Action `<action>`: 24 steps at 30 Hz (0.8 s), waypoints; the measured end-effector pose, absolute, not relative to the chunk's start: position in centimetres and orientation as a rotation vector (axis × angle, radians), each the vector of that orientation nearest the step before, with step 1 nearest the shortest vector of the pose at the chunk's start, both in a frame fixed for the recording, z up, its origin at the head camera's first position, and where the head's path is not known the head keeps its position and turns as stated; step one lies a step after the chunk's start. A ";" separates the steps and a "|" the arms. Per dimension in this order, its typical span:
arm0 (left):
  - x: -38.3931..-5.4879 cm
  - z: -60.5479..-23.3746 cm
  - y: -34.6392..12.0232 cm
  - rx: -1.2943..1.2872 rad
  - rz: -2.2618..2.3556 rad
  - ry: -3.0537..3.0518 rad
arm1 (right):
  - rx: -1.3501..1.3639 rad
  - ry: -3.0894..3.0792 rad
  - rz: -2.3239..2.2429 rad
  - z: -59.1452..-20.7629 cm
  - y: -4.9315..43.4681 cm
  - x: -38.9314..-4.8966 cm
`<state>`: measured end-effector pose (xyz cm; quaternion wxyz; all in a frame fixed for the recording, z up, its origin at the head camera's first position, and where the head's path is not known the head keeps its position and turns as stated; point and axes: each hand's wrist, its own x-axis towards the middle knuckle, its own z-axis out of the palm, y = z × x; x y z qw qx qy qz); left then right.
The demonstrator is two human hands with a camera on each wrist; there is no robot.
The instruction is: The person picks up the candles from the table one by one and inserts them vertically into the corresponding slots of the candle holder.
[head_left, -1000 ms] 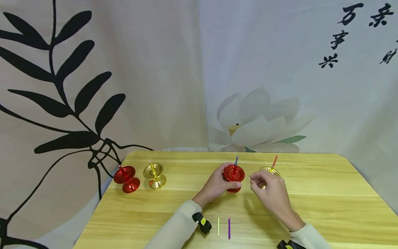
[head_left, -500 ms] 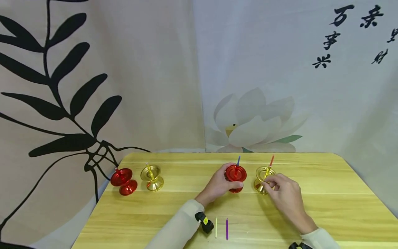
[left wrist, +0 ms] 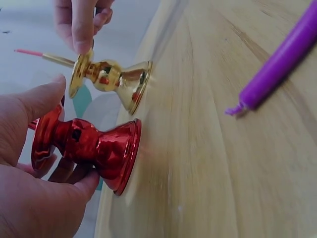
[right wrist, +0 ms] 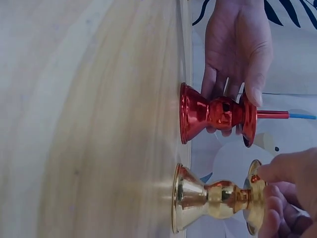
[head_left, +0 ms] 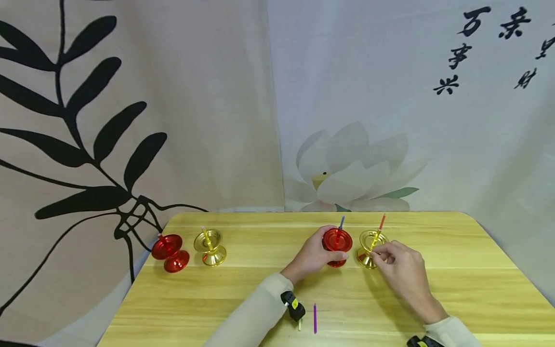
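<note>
My left hand [head_left: 313,253] grips a shiny red candle holder [head_left: 337,239], thumb on its dish and fingers round the far side. A thin blue candle [right wrist: 301,116] stands in the red holder's socket. Just to the right is a gold candle holder [left wrist: 106,75], upright on the table, bearing a thin red candle [head_left: 382,221]. My right hand [head_left: 404,270] pinches the near rim of the gold dish between thumb and fingers. In the right wrist view the two holders stand side by side with a gap between them.
On the table's left are another red candle holder [head_left: 176,260] and another gold candle holder [head_left: 214,256]. A purple candle [head_left: 315,318] lies near the front; a pale green candle [head_left: 299,326] beside it is mostly hidden by my left wrist camera. A printed curtain [head_left: 217,120] hangs behind.
My left hand has shifted the red holder rightward, closer to the gold one. My right hand has drawn back from beside the gold holder and now pinches its dish rim.
</note>
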<state>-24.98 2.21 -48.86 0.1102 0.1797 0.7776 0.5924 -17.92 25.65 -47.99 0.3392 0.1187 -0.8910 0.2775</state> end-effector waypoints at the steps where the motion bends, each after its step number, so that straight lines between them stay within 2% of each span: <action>1: -25.0 -48.9 2.4 0.533 1.742 2.285 | 0.306 -2.322 0.719 -48.0 25.7 -17.9; 8: -25.0 -48.7 3.1 0.540 1.721 2.295 | 0.326 -2.335 0.736 -47.7 25.1 -17.0; 15: -25.1 -48.5 2.9 0.544 1.681 2.317 | 0.499 -2.399 0.880 -47.6 22.7 -15.8; 24: -24.5 -47.3 -0.2 0.525 1.668 2.295 | 0.668 -2.628 1.174 -48.3 19.3 -14.8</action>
